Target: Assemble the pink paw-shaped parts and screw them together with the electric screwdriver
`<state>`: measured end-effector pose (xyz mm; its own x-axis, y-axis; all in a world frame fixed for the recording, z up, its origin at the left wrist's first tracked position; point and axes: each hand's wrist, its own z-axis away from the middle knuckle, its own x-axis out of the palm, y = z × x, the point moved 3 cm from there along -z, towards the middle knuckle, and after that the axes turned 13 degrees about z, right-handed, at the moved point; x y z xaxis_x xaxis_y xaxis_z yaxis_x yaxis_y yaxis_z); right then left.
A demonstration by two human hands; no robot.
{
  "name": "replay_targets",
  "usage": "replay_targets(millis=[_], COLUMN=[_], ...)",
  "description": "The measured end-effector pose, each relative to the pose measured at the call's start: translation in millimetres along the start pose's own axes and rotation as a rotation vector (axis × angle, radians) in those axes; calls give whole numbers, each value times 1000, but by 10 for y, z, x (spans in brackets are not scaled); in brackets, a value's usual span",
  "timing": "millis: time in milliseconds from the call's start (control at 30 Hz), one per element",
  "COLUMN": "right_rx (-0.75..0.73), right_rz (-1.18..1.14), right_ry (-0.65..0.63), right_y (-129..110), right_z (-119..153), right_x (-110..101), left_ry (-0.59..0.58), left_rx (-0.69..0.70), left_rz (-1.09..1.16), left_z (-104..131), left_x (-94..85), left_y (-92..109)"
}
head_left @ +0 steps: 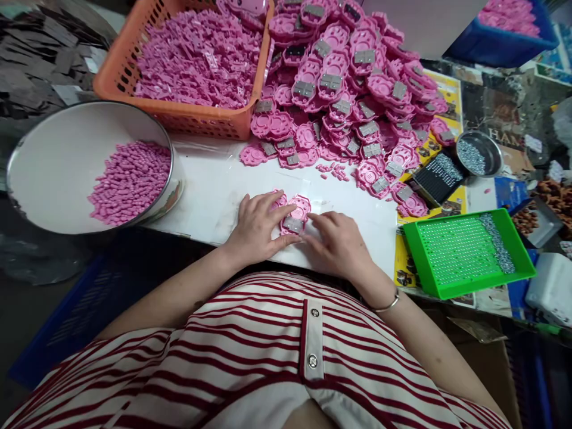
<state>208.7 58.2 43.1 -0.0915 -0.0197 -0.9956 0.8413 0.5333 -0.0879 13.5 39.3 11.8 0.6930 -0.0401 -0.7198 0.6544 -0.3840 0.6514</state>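
Observation:
A pink plastic toy casing point(299, 207) with a grey metal plate point(293, 224) at its near end lies on the white work surface in front of me. My left hand point(259, 229) grips it from the left, thumb along the near edge and fingers over the far side. Part of the casing's left half is hidden under those fingers. From the right, my right hand point(340, 243) has its index finger and thumb at the casing's right edge. Whether a small part is between those fingertips, I cannot tell. Several small pink pieces point(333, 171) lie beyond my hands.
A big heap of similar pink casings point(370, 98) rises at the back. An orange basket point(179, 113) of pink parts and a white enamel basin point(49, 173) of small pink pieces stand left. Right are a green tray point(429, 277), a black tray point(431, 185) and a metal bowl point(494, 152) with screws.

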Motion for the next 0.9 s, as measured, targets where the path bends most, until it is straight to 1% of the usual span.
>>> replay_targets(millis=[67, 100, 133, 200, 267, 333, 400, 500, 567, 600, 667, 733, 800, 833, 900], right_rx=[125, 215, 283, 299, 262, 232, 223, 236, 254, 263, 274, 299, 348, 375, 414], right_rz=[20, 87, 169, 262, 315, 356, 388, 376, 280, 183, -110, -438, -659, -714, -737], right_ry=[75, 115, 122, 98, 76, 47, 35, 58, 97, 125, 149, 87, -13, -50, -86], right_y=[240, 377, 498, 652, 706, 704, 687, 654, 595, 548, 426, 294, 189, 157, 132], right_z=[-152, -246, -350, -573, -764, -878, -909, -860, -813, -792, -764, -763, -782, -797, -838], right_x=[-60, -88, -100, -85, -38, 19, 56, 61, 52, 49, 59, 95, 129, 138, 142], left_ry=[-68, -108, -143, -176, -164, -145, -135, -135, -139, -147, -168, -188, -197, -198, -198], left_rx=[-8, -3, 3, 1, -20, -35, -28, 17, 53, 69, 94, 107, 115, 118, 122], left_rz=[-14, -22, -28, -41, -58, -71, -75, -64, -53, -48, -38, -26, -19, -18, -20], left_z=[-2, -11, -23, -51, -74, -76, -60, -27, -18, -18, -25, -33, -37, -37, -34], left_x=[-2, 5, 16, 32, 27, 0, -42, -98, -115, -117, -111, -104, -100, -99, -98], left_y=[25, 45, 66, 94, 87, 46, -14, -86, -103, -101, -88, -72, -63, -61, -63])
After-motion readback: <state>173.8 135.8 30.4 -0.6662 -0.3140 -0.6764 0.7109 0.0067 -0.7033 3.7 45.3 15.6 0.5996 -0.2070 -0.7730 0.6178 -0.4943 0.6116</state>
